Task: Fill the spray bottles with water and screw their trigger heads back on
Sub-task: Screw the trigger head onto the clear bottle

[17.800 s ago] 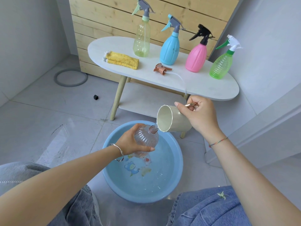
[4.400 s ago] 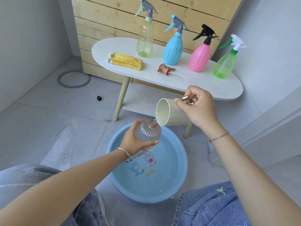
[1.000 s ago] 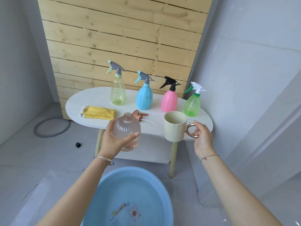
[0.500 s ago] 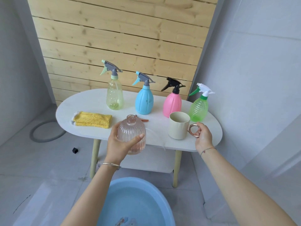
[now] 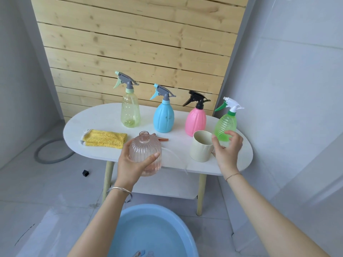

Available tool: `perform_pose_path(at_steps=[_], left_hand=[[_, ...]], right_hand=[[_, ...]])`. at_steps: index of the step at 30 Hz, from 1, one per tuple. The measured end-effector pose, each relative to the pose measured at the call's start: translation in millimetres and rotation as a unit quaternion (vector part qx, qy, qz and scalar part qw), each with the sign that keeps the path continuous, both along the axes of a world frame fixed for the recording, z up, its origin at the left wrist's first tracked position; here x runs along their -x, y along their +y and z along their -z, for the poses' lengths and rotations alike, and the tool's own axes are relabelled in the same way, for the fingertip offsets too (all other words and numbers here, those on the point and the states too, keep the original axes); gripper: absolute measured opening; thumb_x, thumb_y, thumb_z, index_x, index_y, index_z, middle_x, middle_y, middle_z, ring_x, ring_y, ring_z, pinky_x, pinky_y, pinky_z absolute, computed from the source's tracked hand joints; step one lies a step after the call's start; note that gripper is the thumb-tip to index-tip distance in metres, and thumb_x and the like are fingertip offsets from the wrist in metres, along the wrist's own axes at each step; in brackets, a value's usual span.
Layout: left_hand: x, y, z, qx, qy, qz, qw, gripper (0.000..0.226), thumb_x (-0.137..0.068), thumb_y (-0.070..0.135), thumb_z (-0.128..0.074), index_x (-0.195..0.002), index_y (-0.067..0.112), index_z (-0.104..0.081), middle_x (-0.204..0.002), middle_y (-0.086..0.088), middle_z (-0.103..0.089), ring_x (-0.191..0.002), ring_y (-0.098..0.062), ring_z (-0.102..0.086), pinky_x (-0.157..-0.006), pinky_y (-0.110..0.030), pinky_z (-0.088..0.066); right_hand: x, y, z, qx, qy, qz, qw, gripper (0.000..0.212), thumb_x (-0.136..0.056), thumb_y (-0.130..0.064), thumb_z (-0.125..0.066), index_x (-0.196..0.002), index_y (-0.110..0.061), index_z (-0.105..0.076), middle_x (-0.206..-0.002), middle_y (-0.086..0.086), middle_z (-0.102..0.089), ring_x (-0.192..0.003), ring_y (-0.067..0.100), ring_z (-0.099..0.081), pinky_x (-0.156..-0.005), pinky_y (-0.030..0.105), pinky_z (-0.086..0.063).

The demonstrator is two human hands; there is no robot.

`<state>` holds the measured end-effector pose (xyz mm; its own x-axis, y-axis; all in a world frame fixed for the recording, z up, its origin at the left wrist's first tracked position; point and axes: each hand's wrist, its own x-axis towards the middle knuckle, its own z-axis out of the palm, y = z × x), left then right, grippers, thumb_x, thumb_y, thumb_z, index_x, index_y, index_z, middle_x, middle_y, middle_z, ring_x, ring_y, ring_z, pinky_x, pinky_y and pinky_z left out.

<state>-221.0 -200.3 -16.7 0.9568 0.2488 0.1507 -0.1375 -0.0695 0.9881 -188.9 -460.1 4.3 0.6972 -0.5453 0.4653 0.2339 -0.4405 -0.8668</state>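
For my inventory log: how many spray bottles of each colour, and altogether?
pale yellow spray bottle: 1
blue spray bottle: 1
pink spray bottle: 1
green spray bottle: 1
clear pink bottle, no head: 1
Total: 5

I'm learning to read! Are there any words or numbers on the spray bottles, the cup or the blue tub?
No words or numbers can be read.
The yellowish clear spray bottle, light blue spray bottle, pink spray bottle, green ribbed spray bottle, clear pink ribbed bottle and cream cup show no labels.
The blue plastic basin shows a sticker, cut off and too blurred to read.
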Motion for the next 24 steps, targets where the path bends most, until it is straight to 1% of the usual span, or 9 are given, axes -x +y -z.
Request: perform_pose_path(at_steps=[3, 6, 8, 10, 12, 14, 17, 20, 24], left_hand=[[-4, 9, -4, 0.012, 0.000, -0.006, 1.000, 0.073, -0.062, 0.024, -0.089, -0.120, 0.032, -0.046, -0.118, 0.015, -0.051, -0.116, -0.006, -0.045, -0.101, -0.027, -0.037], [-11, 19, -12, 0.010, -0.010, -0.018, 1.000, 0.075, -0.061, 0.027, -0.089, -0.121, 0.031, -0.045, -0.121, 0.011, -0.052, -0.117, -0.007, -0.046, -0.099, -0.025, -0.037], [-17, 28, -16, 0.004, -0.018, -0.019, 1.000, 0.077, -0.059, 0.031, -0.090, -0.122, 0.030, -0.046, -0.123, 0.010, -0.054, -0.118, -0.009, -0.048, -0.098, -0.026, -0.038], [-25, 34, -18, -0.005, -0.025, -0.014, 1.000, 0.078, -0.057, 0.034, -0.090, -0.123, 0.028, -0.049, -0.124, 0.010, -0.055, -0.119, -0.009, -0.050, -0.101, -0.030, -0.041], [-33, 40, -18, -0.005, -0.027, -0.013, 1.000, 0.082, -0.053, 0.036, -0.091, -0.124, 0.027, -0.051, -0.124, 0.010, -0.057, -0.118, -0.009, -0.050, -0.103, -0.035, -0.043], [-41, 44, -18, 0.000, -0.026, -0.015, 1.000, 0.089, -0.048, 0.043, -0.094, -0.125, 0.027, -0.052, -0.124, 0.010, -0.057, -0.119, -0.008, -0.050, -0.104, -0.036, -0.043], [-54, 48, -16, 0.000, -0.023, -0.017, 1.000, 0.099, -0.038, 0.057, -0.087, -0.126, 0.027, -0.052, -0.124, 0.011, -0.057, -0.119, -0.007, -0.050, -0.102, -0.031, -0.042], [-66, 49, -13, -0.014, -0.031, -0.007, 0.999, 0.101, -0.038, 0.059, -0.085, -0.126, 0.025, -0.051, -0.126, 0.008, -0.057, -0.121, -0.008, -0.049, -0.098, -0.024, -0.039], [-73, 47, -4, -0.019, -0.035, 0.005, 0.999, 0.095, -0.045, 0.048, -0.093, -0.126, 0.022, -0.051, -0.125, 0.007, -0.057, -0.120, -0.009, -0.048, -0.097, -0.022, -0.036]], right_hand=[[-2, 35, -18, 0.159, -0.044, -0.126, 0.978, 0.024, -0.077, -0.017, -0.067, -0.097, -0.017, -0.054, -0.100, -0.008, -0.050, -0.095, 0.011, -0.048, -0.080, 0.008, -0.034], [-16, 70, -17, 0.255, 0.070, -0.249, 0.932, 0.018, -0.082, -0.018, -0.067, -0.098, -0.014, -0.060, -0.102, -0.003, -0.053, -0.095, 0.015, -0.051, -0.086, 0.026, -0.042], [-26, 90, -11, 0.251, 0.191, -0.281, 0.906, 0.028, -0.086, -0.025, -0.066, -0.111, -0.014, -0.061, -0.112, -0.003, -0.055, -0.105, 0.013, -0.051, -0.094, 0.030, -0.041], [-39, 105, -4, 0.227, 0.262, -0.293, 0.891, 0.036, -0.086, -0.036, -0.065, -0.114, -0.014, -0.061, -0.116, -0.007, -0.059, -0.109, 0.010, -0.052, -0.097, 0.031, -0.041], [-54, 117, 1, 0.243, 0.303, -0.282, 0.877, 0.035, -0.084, -0.045, -0.063, -0.105, -0.018, -0.067, -0.114, -0.008, -0.065, -0.110, 0.013, -0.057, -0.094, 0.035, -0.045], [-67, 126, 5, 0.274, 0.344, -0.265, 0.858, 0.030, -0.084, -0.050, -0.057, -0.083, -0.022, -0.067, -0.097, -0.008, -0.068, -0.097, 0.017, -0.061, -0.080, 0.031, -0.046], [-80, 134, 12, 0.288, 0.358, -0.231, 0.858, 0.038, -0.084, -0.053, -0.052, -0.063, -0.022, -0.060, -0.072, -0.004, -0.063, -0.076, 0.020, -0.058, -0.066, 0.029, -0.043], [-88, 133, 21, 0.263, 0.358, -0.223, 0.868, 0.037, -0.082, -0.047, -0.060, -0.064, -0.015, -0.067, -0.072, 0.003, -0.067, -0.074, 0.023, -0.061, -0.064, 0.029, -0.043], [-85, 126, 25, 0.211, 0.345, -0.250, 0.880, 0.031, -0.083, -0.035, -0.064, -0.069, -0.008, -0.071, -0.070, 0.001, -0.065, -0.072, 0.020, -0.057, -0.067, 0.028, -0.042]])
